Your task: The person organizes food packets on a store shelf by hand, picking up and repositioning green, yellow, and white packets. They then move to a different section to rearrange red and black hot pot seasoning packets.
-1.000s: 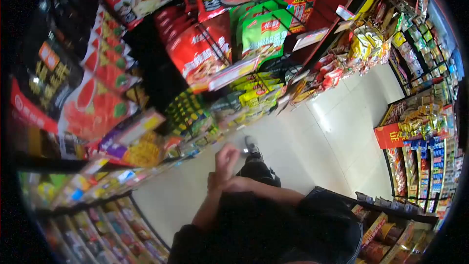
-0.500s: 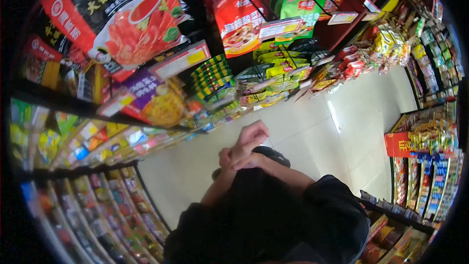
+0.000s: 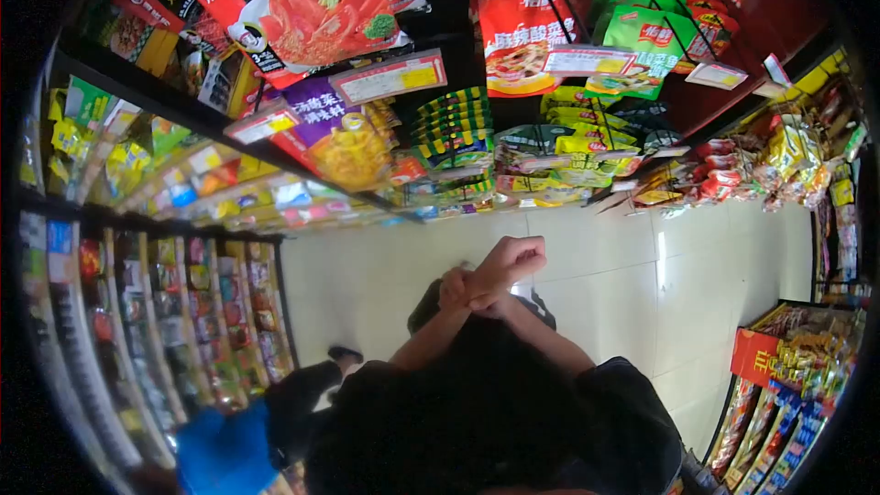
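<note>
My left hand (image 3: 511,261) is in front of my body with its fingers curled closed, and no object shows in it. Across its wrist lies my right hand (image 3: 490,302), the fingers wrapped round the left wrist (image 3: 469,291) from the far side. Both hands are over the floor, apart from the shelves. Ahead of them hang a red food packet (image 3: 522,37), green packets (image 3: 642,41) and yellow packets (image 3: 596,151). A large red and black packet (image 3: 321,14) is at the upper left.
Another person in a blue top (image 3: 225,449) stands at the lower left, one shoe (image 3: 345,355) on the tiled floor (image 3: 605,257). Stocked shelves (image 3: 183,302) line the left. A red-fronted display (image 3: 756,357) stands at the right. Price tags (image 3: 390,78) jut from the rack.
The view has turned, so the racks sit further right and the left shelves show more upright. The person in blue has come into view. My hands remain clasped at the wrist.
</note>
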Demonstrator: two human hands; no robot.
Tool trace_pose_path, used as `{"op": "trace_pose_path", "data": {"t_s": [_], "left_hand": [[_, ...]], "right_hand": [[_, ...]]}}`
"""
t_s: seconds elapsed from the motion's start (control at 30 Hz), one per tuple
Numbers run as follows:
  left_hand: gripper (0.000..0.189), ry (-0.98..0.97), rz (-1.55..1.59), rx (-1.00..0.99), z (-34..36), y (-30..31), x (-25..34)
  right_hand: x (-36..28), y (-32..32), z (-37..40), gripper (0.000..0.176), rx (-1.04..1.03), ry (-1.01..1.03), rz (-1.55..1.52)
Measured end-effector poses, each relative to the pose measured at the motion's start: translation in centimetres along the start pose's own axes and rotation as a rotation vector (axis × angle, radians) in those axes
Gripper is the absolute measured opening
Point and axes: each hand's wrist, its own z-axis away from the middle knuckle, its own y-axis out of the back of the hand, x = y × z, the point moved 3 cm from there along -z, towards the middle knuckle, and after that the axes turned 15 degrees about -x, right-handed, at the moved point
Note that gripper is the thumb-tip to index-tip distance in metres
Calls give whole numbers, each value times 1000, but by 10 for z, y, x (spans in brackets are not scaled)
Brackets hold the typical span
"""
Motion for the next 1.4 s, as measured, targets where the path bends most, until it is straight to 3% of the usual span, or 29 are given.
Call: {"op": "trace_pose_path", "data": {"t_s": [0.07,0.13,0.2,0.27,0.33,0.37,0.43,0.57,0.63,0.67,0.7,0.73,0.83,0.87,1.0,1.1,1.2,1.3,1.33,1.4], "left_hand": [[17,12,7,78,6,-3,1],[18,-103,-126,191,14,-8,17],[15,-119,-6,270,6,-15,19],[8,-77,83,215,11,-6,-15],[16,-116,56,206,10,-5,-31],[23,-81,101,293,20,-8,-22],[24,-29,147,167,30,-1,-49],[27,91,123,29,25,4,-38],[27,-104,-70,-112,22,14,-71],[26,-210,-268,-111,21,14,-70],[32,-320,-498,-157,29,10,-49],[41,-329,-516,-209,28,12,-51],[16,-160,-198,-121,28,18,-22],[18,-126,-117,-141,22,26,-9],[35,-143,110,-187,10,34,-1],[29,-93,142,-180,8,34,-15],[26,24,115,-52,18,32,-13],[35,28,101,-118,20,35,-9],[27,-28,140,-75,18,34,-6],[25,-107,177,-234,0,39,-25]], "right_hand": [[-1,0,1,25,5,5,-19],[0,1,2,26,2,-5,-33],[1,6,3,27,-18,1,-9],[0,9,-2,28,-71,28,16],[-7,8,-5,29,-86,51,75],[-10,11,-10,29,-94,59,105],[-8,11,-10,29,-69,65,145],[-1,21,-3,30,-12,59,169],[19,45,12,31,60,5,184],[45,85,34,32,128,-121,278],[76,134,64,32,178,-208,183],[99,165,83,33,215,-319,97],[-9,0,-20,39,162,23,164],[-9,-4,-29,48,158,26,118],[-10,-9,-42,47,205,-17,207],[-11,-7,-41,47,221,-27,214],[-14,-6,-41,45,209,-31,197],[-19,-12,-47,43,236,-47,256],[-20,-14,-50,43,234,-46,253],[-22,-17,-53,42,235,-51,272]]}}
